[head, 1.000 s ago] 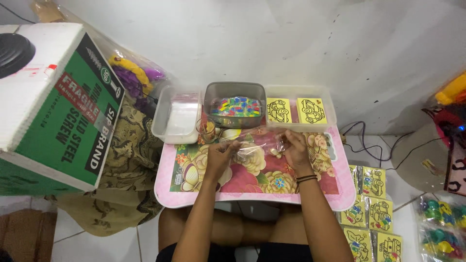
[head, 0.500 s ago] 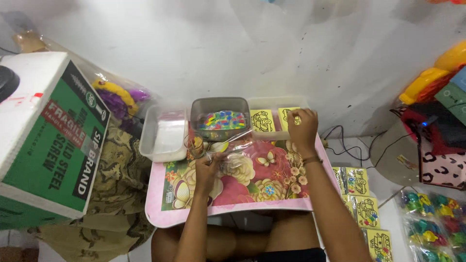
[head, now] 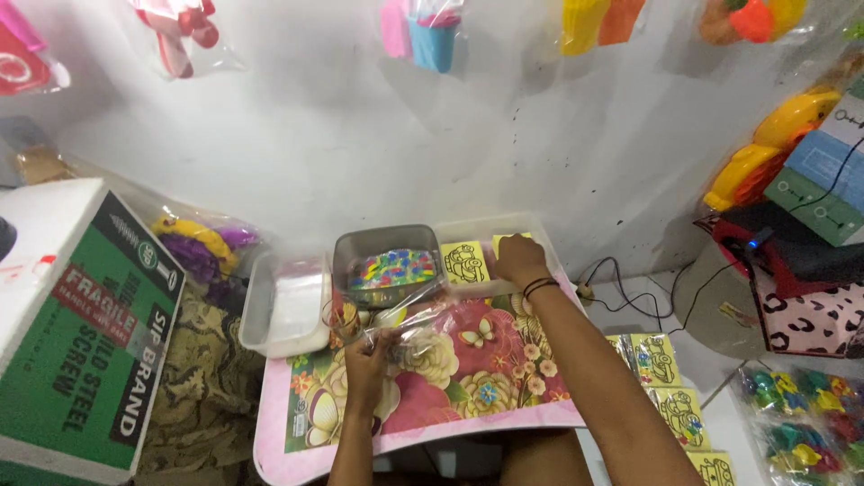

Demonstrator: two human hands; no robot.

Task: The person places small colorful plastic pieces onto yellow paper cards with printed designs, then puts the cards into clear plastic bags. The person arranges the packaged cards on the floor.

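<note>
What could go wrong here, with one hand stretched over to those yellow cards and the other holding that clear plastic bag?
The right hand reaches into the clear tray of yellow cards, close beside the grey tub of small coloured pieces; a knock from the wrist might spill them. The left hand alone pinches the clear plastic bag, so it could slip or crumple. The small floral table is crowded, so things might slide off its edge.

small tray table [head: 540,416] before the wall.
bead bin [head: 389,267] at its back; empty tub [head: 286,306] left, card tray [head: 468,263] right; cardboard box [head: 81,333] far left.
</note>
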